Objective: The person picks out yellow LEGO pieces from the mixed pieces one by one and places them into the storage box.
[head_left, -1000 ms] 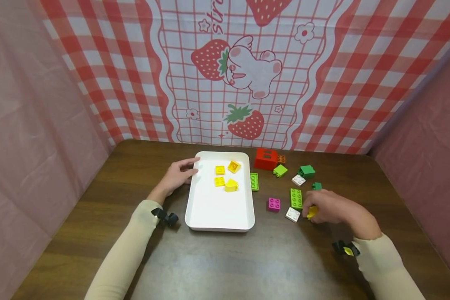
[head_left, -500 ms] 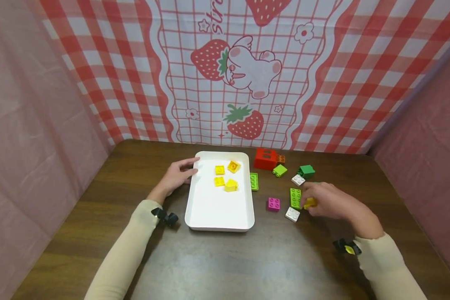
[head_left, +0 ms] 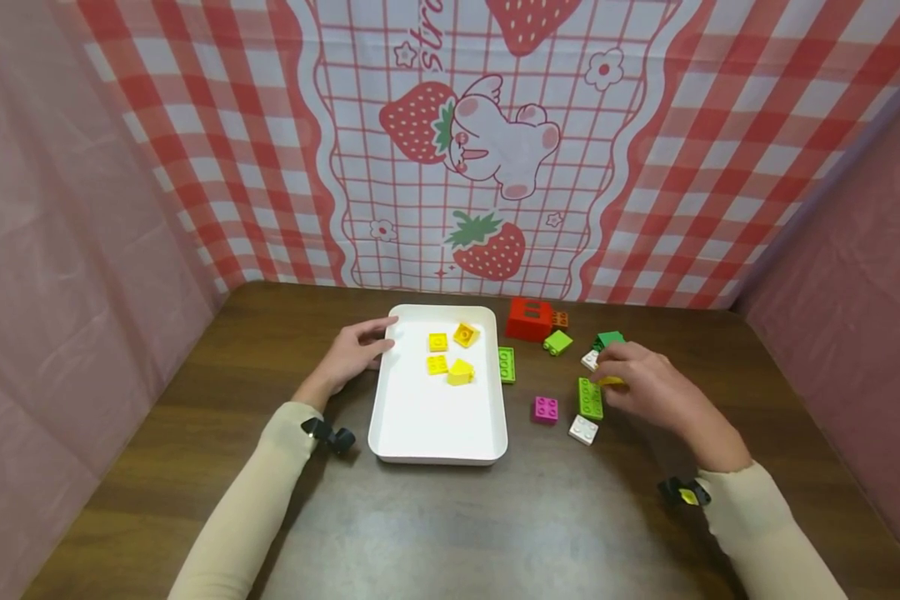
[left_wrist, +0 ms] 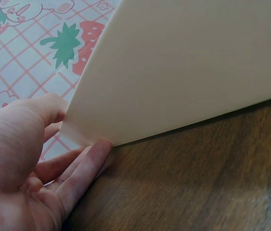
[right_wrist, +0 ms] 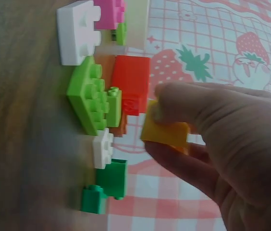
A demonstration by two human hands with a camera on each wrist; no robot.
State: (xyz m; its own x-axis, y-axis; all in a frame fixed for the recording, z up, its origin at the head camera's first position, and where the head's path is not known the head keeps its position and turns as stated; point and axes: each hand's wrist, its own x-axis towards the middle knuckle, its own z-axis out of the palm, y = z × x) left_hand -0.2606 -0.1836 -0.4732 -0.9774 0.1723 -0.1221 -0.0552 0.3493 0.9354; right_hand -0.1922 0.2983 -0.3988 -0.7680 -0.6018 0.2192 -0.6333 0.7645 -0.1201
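Observation:
My right hand (head_left: 648,387) pinches a yellow building brick (right_wrist: 166,130) between thumb and fingers. In the head view the hand mostly covers that brick, above a lime-green long brick (head_left: 590,398). A white brick (head_left: 590,359) and a dark green brick (head_left: 609,339) are partly hidden behind its fingers. Over on the left, my left hand (head_left: 348,354) grips the far left corner of a white tray (head_left: 438,429), its fingertips (left_wrist: 102,146) low on the outer wall. Inside the tray lie several yellow bricks, one of them a sloped brick (head_left: 461,372).
Right of the tray lie a magenta brick (head_left: 546,409), another white brick (head_left: 583,430) and a lime brick (head_left: 506,365) against its wall. Farther back are a red brick (head_left: 529,320), an orange brick (head_left: 560,319) and a lime brick (head_left: 558,342). A checked cloth (head_left: 270,167) hangs behind.
My right hand has moved away from me and slightly left with the yellow brick, from beside the lime-green long brick to above its far end. My left hand stays on the tray.

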